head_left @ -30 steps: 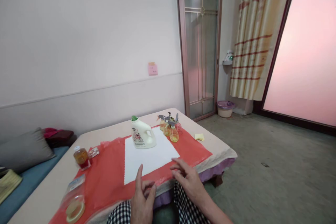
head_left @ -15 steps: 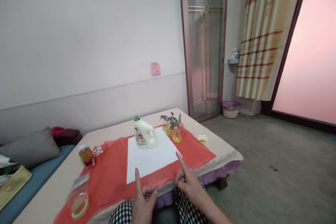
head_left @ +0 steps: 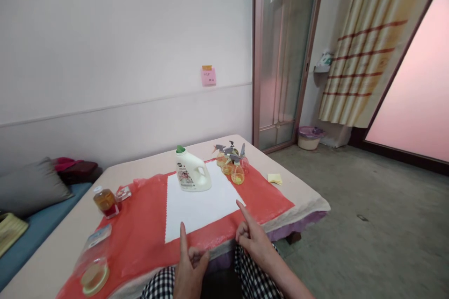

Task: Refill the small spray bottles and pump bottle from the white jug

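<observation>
Both hands hover at the near edge of the table with index fingers stretched out and the others loosely curled. My left hand (head_left: 189, 266) holds nothing and points toward the white cloth (head_left: 192, 215). Likewise empty, my right hand (head_left: 253, 238) has its index fingertip close to the cloth's right corner. On the cloth stands a pale green jug (head_left: 196, 175) with a green cap, its handle facing right. Behind its right side cluster several spray bottles (head_left: 237, 176) with grey trigger heads and yellowish or pink bodies.
A red plastic sheet (head_left: 140, 224) lies under the cloth. Left are an amber bottle (head_left: 106, 202), a small packet (head_left: 123, 193) and a clear plastic bag with a round yellowish item (head_left: 95, 278). A folded yellow cloth (head_left: 274, 178) lies right. A bin (head_left: 308, 138) stands by the door.
The view has tilted down and shifted slightly, so the wall note and table sit higher in the picture. Both hands keep nearly the same pose; the objects have not moved on the table.
</observation>
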Available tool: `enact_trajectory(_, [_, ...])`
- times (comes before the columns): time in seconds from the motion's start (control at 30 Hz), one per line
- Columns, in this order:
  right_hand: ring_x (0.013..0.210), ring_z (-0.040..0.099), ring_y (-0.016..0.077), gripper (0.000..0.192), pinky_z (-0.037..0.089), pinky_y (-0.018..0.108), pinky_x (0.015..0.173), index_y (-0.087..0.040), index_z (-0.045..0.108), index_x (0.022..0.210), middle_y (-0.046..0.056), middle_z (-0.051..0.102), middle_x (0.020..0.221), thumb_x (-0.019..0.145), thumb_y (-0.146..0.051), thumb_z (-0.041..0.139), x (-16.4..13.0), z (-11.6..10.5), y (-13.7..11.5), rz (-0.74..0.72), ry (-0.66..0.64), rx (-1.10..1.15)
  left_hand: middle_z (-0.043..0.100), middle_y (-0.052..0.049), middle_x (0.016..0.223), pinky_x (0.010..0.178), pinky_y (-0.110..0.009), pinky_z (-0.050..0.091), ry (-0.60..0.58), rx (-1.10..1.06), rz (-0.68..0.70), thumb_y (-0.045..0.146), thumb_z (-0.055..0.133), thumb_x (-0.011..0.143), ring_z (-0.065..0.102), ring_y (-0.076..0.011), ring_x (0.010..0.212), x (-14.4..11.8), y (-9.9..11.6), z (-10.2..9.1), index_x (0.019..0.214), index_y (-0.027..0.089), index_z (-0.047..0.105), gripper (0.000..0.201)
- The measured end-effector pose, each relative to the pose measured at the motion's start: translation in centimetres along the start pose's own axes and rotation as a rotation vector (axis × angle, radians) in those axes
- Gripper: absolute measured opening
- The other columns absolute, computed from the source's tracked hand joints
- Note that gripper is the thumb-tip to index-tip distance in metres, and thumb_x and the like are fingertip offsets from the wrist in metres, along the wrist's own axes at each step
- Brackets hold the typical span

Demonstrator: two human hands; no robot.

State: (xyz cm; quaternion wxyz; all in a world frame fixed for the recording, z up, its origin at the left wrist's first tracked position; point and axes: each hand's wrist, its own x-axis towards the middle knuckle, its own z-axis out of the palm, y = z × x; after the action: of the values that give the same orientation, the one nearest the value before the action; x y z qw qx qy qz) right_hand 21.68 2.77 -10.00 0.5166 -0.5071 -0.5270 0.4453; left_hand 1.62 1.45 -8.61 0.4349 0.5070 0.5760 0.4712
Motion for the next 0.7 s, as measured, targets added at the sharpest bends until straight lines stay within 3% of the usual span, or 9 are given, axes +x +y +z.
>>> enact_trajectory(0.2, [0.056, 0.045, 0.0120, 0.098, 0.039, 0.025, 0.056, -0.018, 0.017, 0.158, -0.006, 0.054, 0.069, 0.064, -0.016, 0.046, 3.1, -0.3, 2.5, 0.091, 0.031, -0.010, 0.065, 0.004, 0.068, 0.076, -0.035, 0.048, -0.034, 0.035, -0.029, 0.052, 0.062, 0.078, 0.064, -0.0206, 0.067, 3.2, -2.5, 0.4, 0.159, 0.013, 0.000, 0.109])
enact_trajectory(0.4, [0.063, 0.052, 0.0136, 0.090, 0.045, 0.029, 0.067, -0.017, 0.029, 0.154, -0.004, 0.057, 0.070, 0.066, -0.015, 0.046, 7.4, -1.8, 5.5, 0.089, 0.072, -0.095, 0.070, 0.002, 0.079, 0.080, -0.038, 0.050, -0.087, 0.151, -0.095, 0.054, 0.063, 0.078, 0.068, -0.0227, 0.075, 8.2, -4.6, 0.5, 0.160, 0.019, 0.002, 0.108])
enact_trajectory(0.47, [0.065, 0.054, 0.0147, 0.082, 0.048, 0.031, 0.070, -0.018, 0.035, 0.150, -0.003, 0.059, 0.073, 0.070, -0.018, 0.048, 9.4, -2.7, 6.2, 0.058, 0.107, -0.138, 0.072, 0.000, 0.082, 0.079, -0.038, 0.051, -0.108, 0.162, -0.124, 0.053, 0.065, 0.077, 0.069, -0.0233, 0.078, 10.2, -4.4, 0.8, 0.160, 0.018, 0.003, 0.109])
enact_trajectory(0.57, [0.074, 0.059, 0.0188, 0.068, 0.051, 0.039, 0.077, -0.018, 0.046, 0.140, 0.003, 0.064, 0.089, 0.073, -0.026, 0.054, 13.0, -4.3, 7.3, -0.012, 0.337, -0.247, 0.072, -0.001, 0.087, 0.079, -0.037, 0.051, -0.063, 0.175, -0.106, 0.049, 0.066, 0.077, 0.068, -0.0221, 0.078, 13.7, -2.7, 1.7, 0.159, 0.020, 0.008, 0.105])
enact_trajectory(0.63, [0.091, 0.061, 0.0249, 0.066, 0.051, 0.046, 0.087, -0.018, 0.047, 0.136, 0.010, 0.064, 0.108, 0.073, -0.032, 0.060, 15.8, -5.2, 7.9, -0.038, 0.498, -0.296, 0.073, -0.002, 0.093, 0.080, -0.035, 0.051, -0.029, 0.146, -0.040, 0.046, 0.064, 0.081, 0.068, -0.0206, 0.082, 16.1, -1.0, 2.8, 0.159, 0.023, 0.011, 0.097])
enact_trajectory(0.7, [0.115, 0.056, 0.0311, 0.069, 0.045, 0.053, 0.100, -0.019, 0.044, 0.138, 0.014, 0.056, 0.129, 0.074, -0.038, 0.063, 18.7, -5.9, 8.4, -0.042, 0.567, -0.315, 0.073, -0.002, 0.094, 0.080, -0.034, 0.051, 0.008, 0.104, 0.043, 0.042, 0.064, 0.082, 0.068, -0.0196, 0.083, 18.3, 0.5, 4.2, 0.158, 0.024, 0.015, 0.091])
